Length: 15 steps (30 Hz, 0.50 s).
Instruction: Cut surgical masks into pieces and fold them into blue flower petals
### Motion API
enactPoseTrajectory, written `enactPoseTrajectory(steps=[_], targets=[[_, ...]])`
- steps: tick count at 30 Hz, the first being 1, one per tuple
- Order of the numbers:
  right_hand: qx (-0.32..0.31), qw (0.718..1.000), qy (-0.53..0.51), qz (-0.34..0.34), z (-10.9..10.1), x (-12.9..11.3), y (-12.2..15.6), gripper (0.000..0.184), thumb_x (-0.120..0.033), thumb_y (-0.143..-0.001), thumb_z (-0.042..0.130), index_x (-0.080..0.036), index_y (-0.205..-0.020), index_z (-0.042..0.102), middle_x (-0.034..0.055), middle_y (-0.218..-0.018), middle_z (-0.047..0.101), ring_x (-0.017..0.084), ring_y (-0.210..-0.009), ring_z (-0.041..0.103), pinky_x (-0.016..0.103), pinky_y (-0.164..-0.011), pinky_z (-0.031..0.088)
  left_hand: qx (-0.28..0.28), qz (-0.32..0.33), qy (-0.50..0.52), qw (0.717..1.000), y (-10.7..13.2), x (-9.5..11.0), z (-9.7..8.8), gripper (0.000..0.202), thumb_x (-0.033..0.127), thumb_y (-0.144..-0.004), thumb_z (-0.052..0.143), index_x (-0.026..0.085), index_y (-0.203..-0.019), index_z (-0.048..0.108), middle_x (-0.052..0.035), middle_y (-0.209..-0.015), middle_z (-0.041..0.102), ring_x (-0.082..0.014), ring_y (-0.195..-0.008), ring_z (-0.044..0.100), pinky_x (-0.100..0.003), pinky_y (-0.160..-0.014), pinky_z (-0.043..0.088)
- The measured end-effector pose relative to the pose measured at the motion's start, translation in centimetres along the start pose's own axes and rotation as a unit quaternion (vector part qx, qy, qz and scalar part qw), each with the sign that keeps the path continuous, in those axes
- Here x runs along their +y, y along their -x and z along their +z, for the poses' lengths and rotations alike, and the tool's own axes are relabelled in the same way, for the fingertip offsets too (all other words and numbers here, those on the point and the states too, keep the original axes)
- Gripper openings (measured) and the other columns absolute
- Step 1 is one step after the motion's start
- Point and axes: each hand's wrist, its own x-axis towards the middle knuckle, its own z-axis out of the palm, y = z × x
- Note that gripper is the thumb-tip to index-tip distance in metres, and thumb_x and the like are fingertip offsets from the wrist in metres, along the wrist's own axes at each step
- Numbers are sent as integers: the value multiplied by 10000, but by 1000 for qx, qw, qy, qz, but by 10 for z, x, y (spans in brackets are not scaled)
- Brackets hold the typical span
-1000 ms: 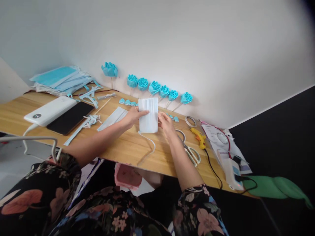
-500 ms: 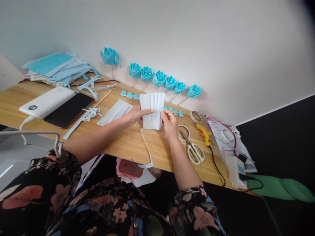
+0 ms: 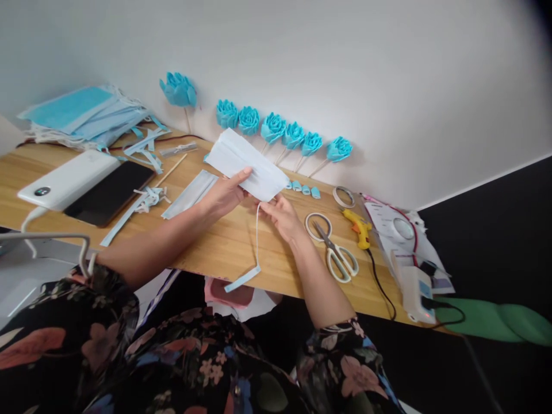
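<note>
My left hand [image 3: 224, 192] grips a white pleated face mask [image 3: 245, 163] from below and holds it tilted above the wooden table [image 3: 224, 244]. Just under the mask's near corner, my right hand [image 3: 279, 214] pinches its white ear loop [image 3: 257, 236]. The loop hangs straight down to a pale blue strip [image 3: 242, 278] at the table's front edge. Another white mask [image 3: 190, 194] lies flat to the left of my left hand.
Scissors [image 3: 334, 251], a tape roll [image 3: 344, 196] and a yellow glue gun [image 3: 360, 227] lie to the right. Several blue fabric roses [image 3: 272, 127] lean on the wall. A phone [image 3: 107, 192], a power bank [image 3: 64, 180] and stacked blue masks [image 3: 81, 115] sit left.
The mask has turned from upright to a slanted, nearly flat hold. My right hand left the mask's side edge and now pinches the ear loop, which hangs taut with the blue strip.
</note>
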Motion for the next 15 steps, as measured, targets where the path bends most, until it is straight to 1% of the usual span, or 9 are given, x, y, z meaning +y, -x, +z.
enactPoseTrajectory(steps=[2, 3, 5, 7, 9, 11, 12, 14, 15], targets=[[21, 1000, 4, -9, 0, 1, 0, 516, -391, -627, 870, -280, -1071, 631, -25, -914, 722, 153, -804, 671, 271, -681, 542, -10, 3, 16, 1000, -1, -1, -2, 350, 346, -757, 838, 189, -1016, 663, -22, -917, 734, -180, -832, 691, -255, -642, 523], [34, 999, 9, -16, 0, 1, 0, 504, -384, -621, 871, -278, -1053, 634, -33, -878, 706, 143, -772, 656, 266, -666, 534, -10, 3, 25, 1000, -1, -1, -3, 348, 337, -764, 835, 194, -1030, 663, -23, -933, 737, -180, -843, 693, -254, -647, 522], [50, 998, 21, -29, -1, 2, -1, 478, -379, -613, 872, -271, -1019, 643, -41, -841, 682, 130, -740, 628, 261, -664, 529, -5, -1, 42, 999, -2, -1, -4, 360, 325, -790, 816, 205, -1090, 658, -35, -1000, 746, -195, -920, 701, -266, -699, 536], [51, 998, 33, -30, -1, 2, -1, 463, -389, -602, 876, -258, -988, 655, -39, -817, 673, 123, -716, 608, 261, -666, 530, 3, -1, 53, 999, -3, 0, -6, 368, 321, -817, 790, 206, -1138, 651, -51, -1064, 747, -206, -988, 700, -273, -739, 549], [31, 999, 40, -18, 0, 1, -1, 480, -409, -590, 882, -245, -989, 671, -22, -845, 695, 133, -745, 618, 269, -686, 537, 9, 6, 50, 999, -4, 2, -6, 360, 321, -827, 775, 200, -1144, 653, -56, -1090, 747, -198, -983, 700, -250, -705, 547], [7, 999, 38, -12, 2, 0, 0, 495, -471, -622, 859, -236, -1022, 685, 10, -948, 726, 164, -849, 649, 291, -741, 550, 24, 8, 29, 999, -3, 3, -5, 359, 323, -816, 775, 195, -1131, 660, -60, -1087, 751, -192, -932, 704, -234, -645, 538], [5, 999, 32, -17, 2, -1, 0, 504, -521, -652, 830, -236, -1042, 688, 25, -1006, 732, 183, -909, 658, 306, -770, 554, 33, 1, 13, 999, -2, 3, -4, 367, 324, -804, 780, 189, -1126, 666, -67, -1083, 754, -198, -913, 705, -240, -633, 541], [31, 998, 19, -42, 0, -3, 1, 520, -627, -715, 743, -238, -1055, 691, 45, -1065, 734, 216, -980, 662, 335, -793, 555, 44, -27, -24, 998, 1, 2, -2, 390, 324, -770, 795, 163, -1107, 683, -94, -1083, 757, -227, -911, 709, -284, -670, 568], [52, 997, 18, -54, -2, -4, 1, 529, -666, -734, 704, -238, -1046, 694, 49, -1056, 736, 227, -983, 661, 343, -786, 552, 42, -40, -42, 997, 3, 0, -1, 398, 323, -752, 804, 149, -1093, 694, -109, -1087, 757, -246, -928, 710, -315, -712, 581]])
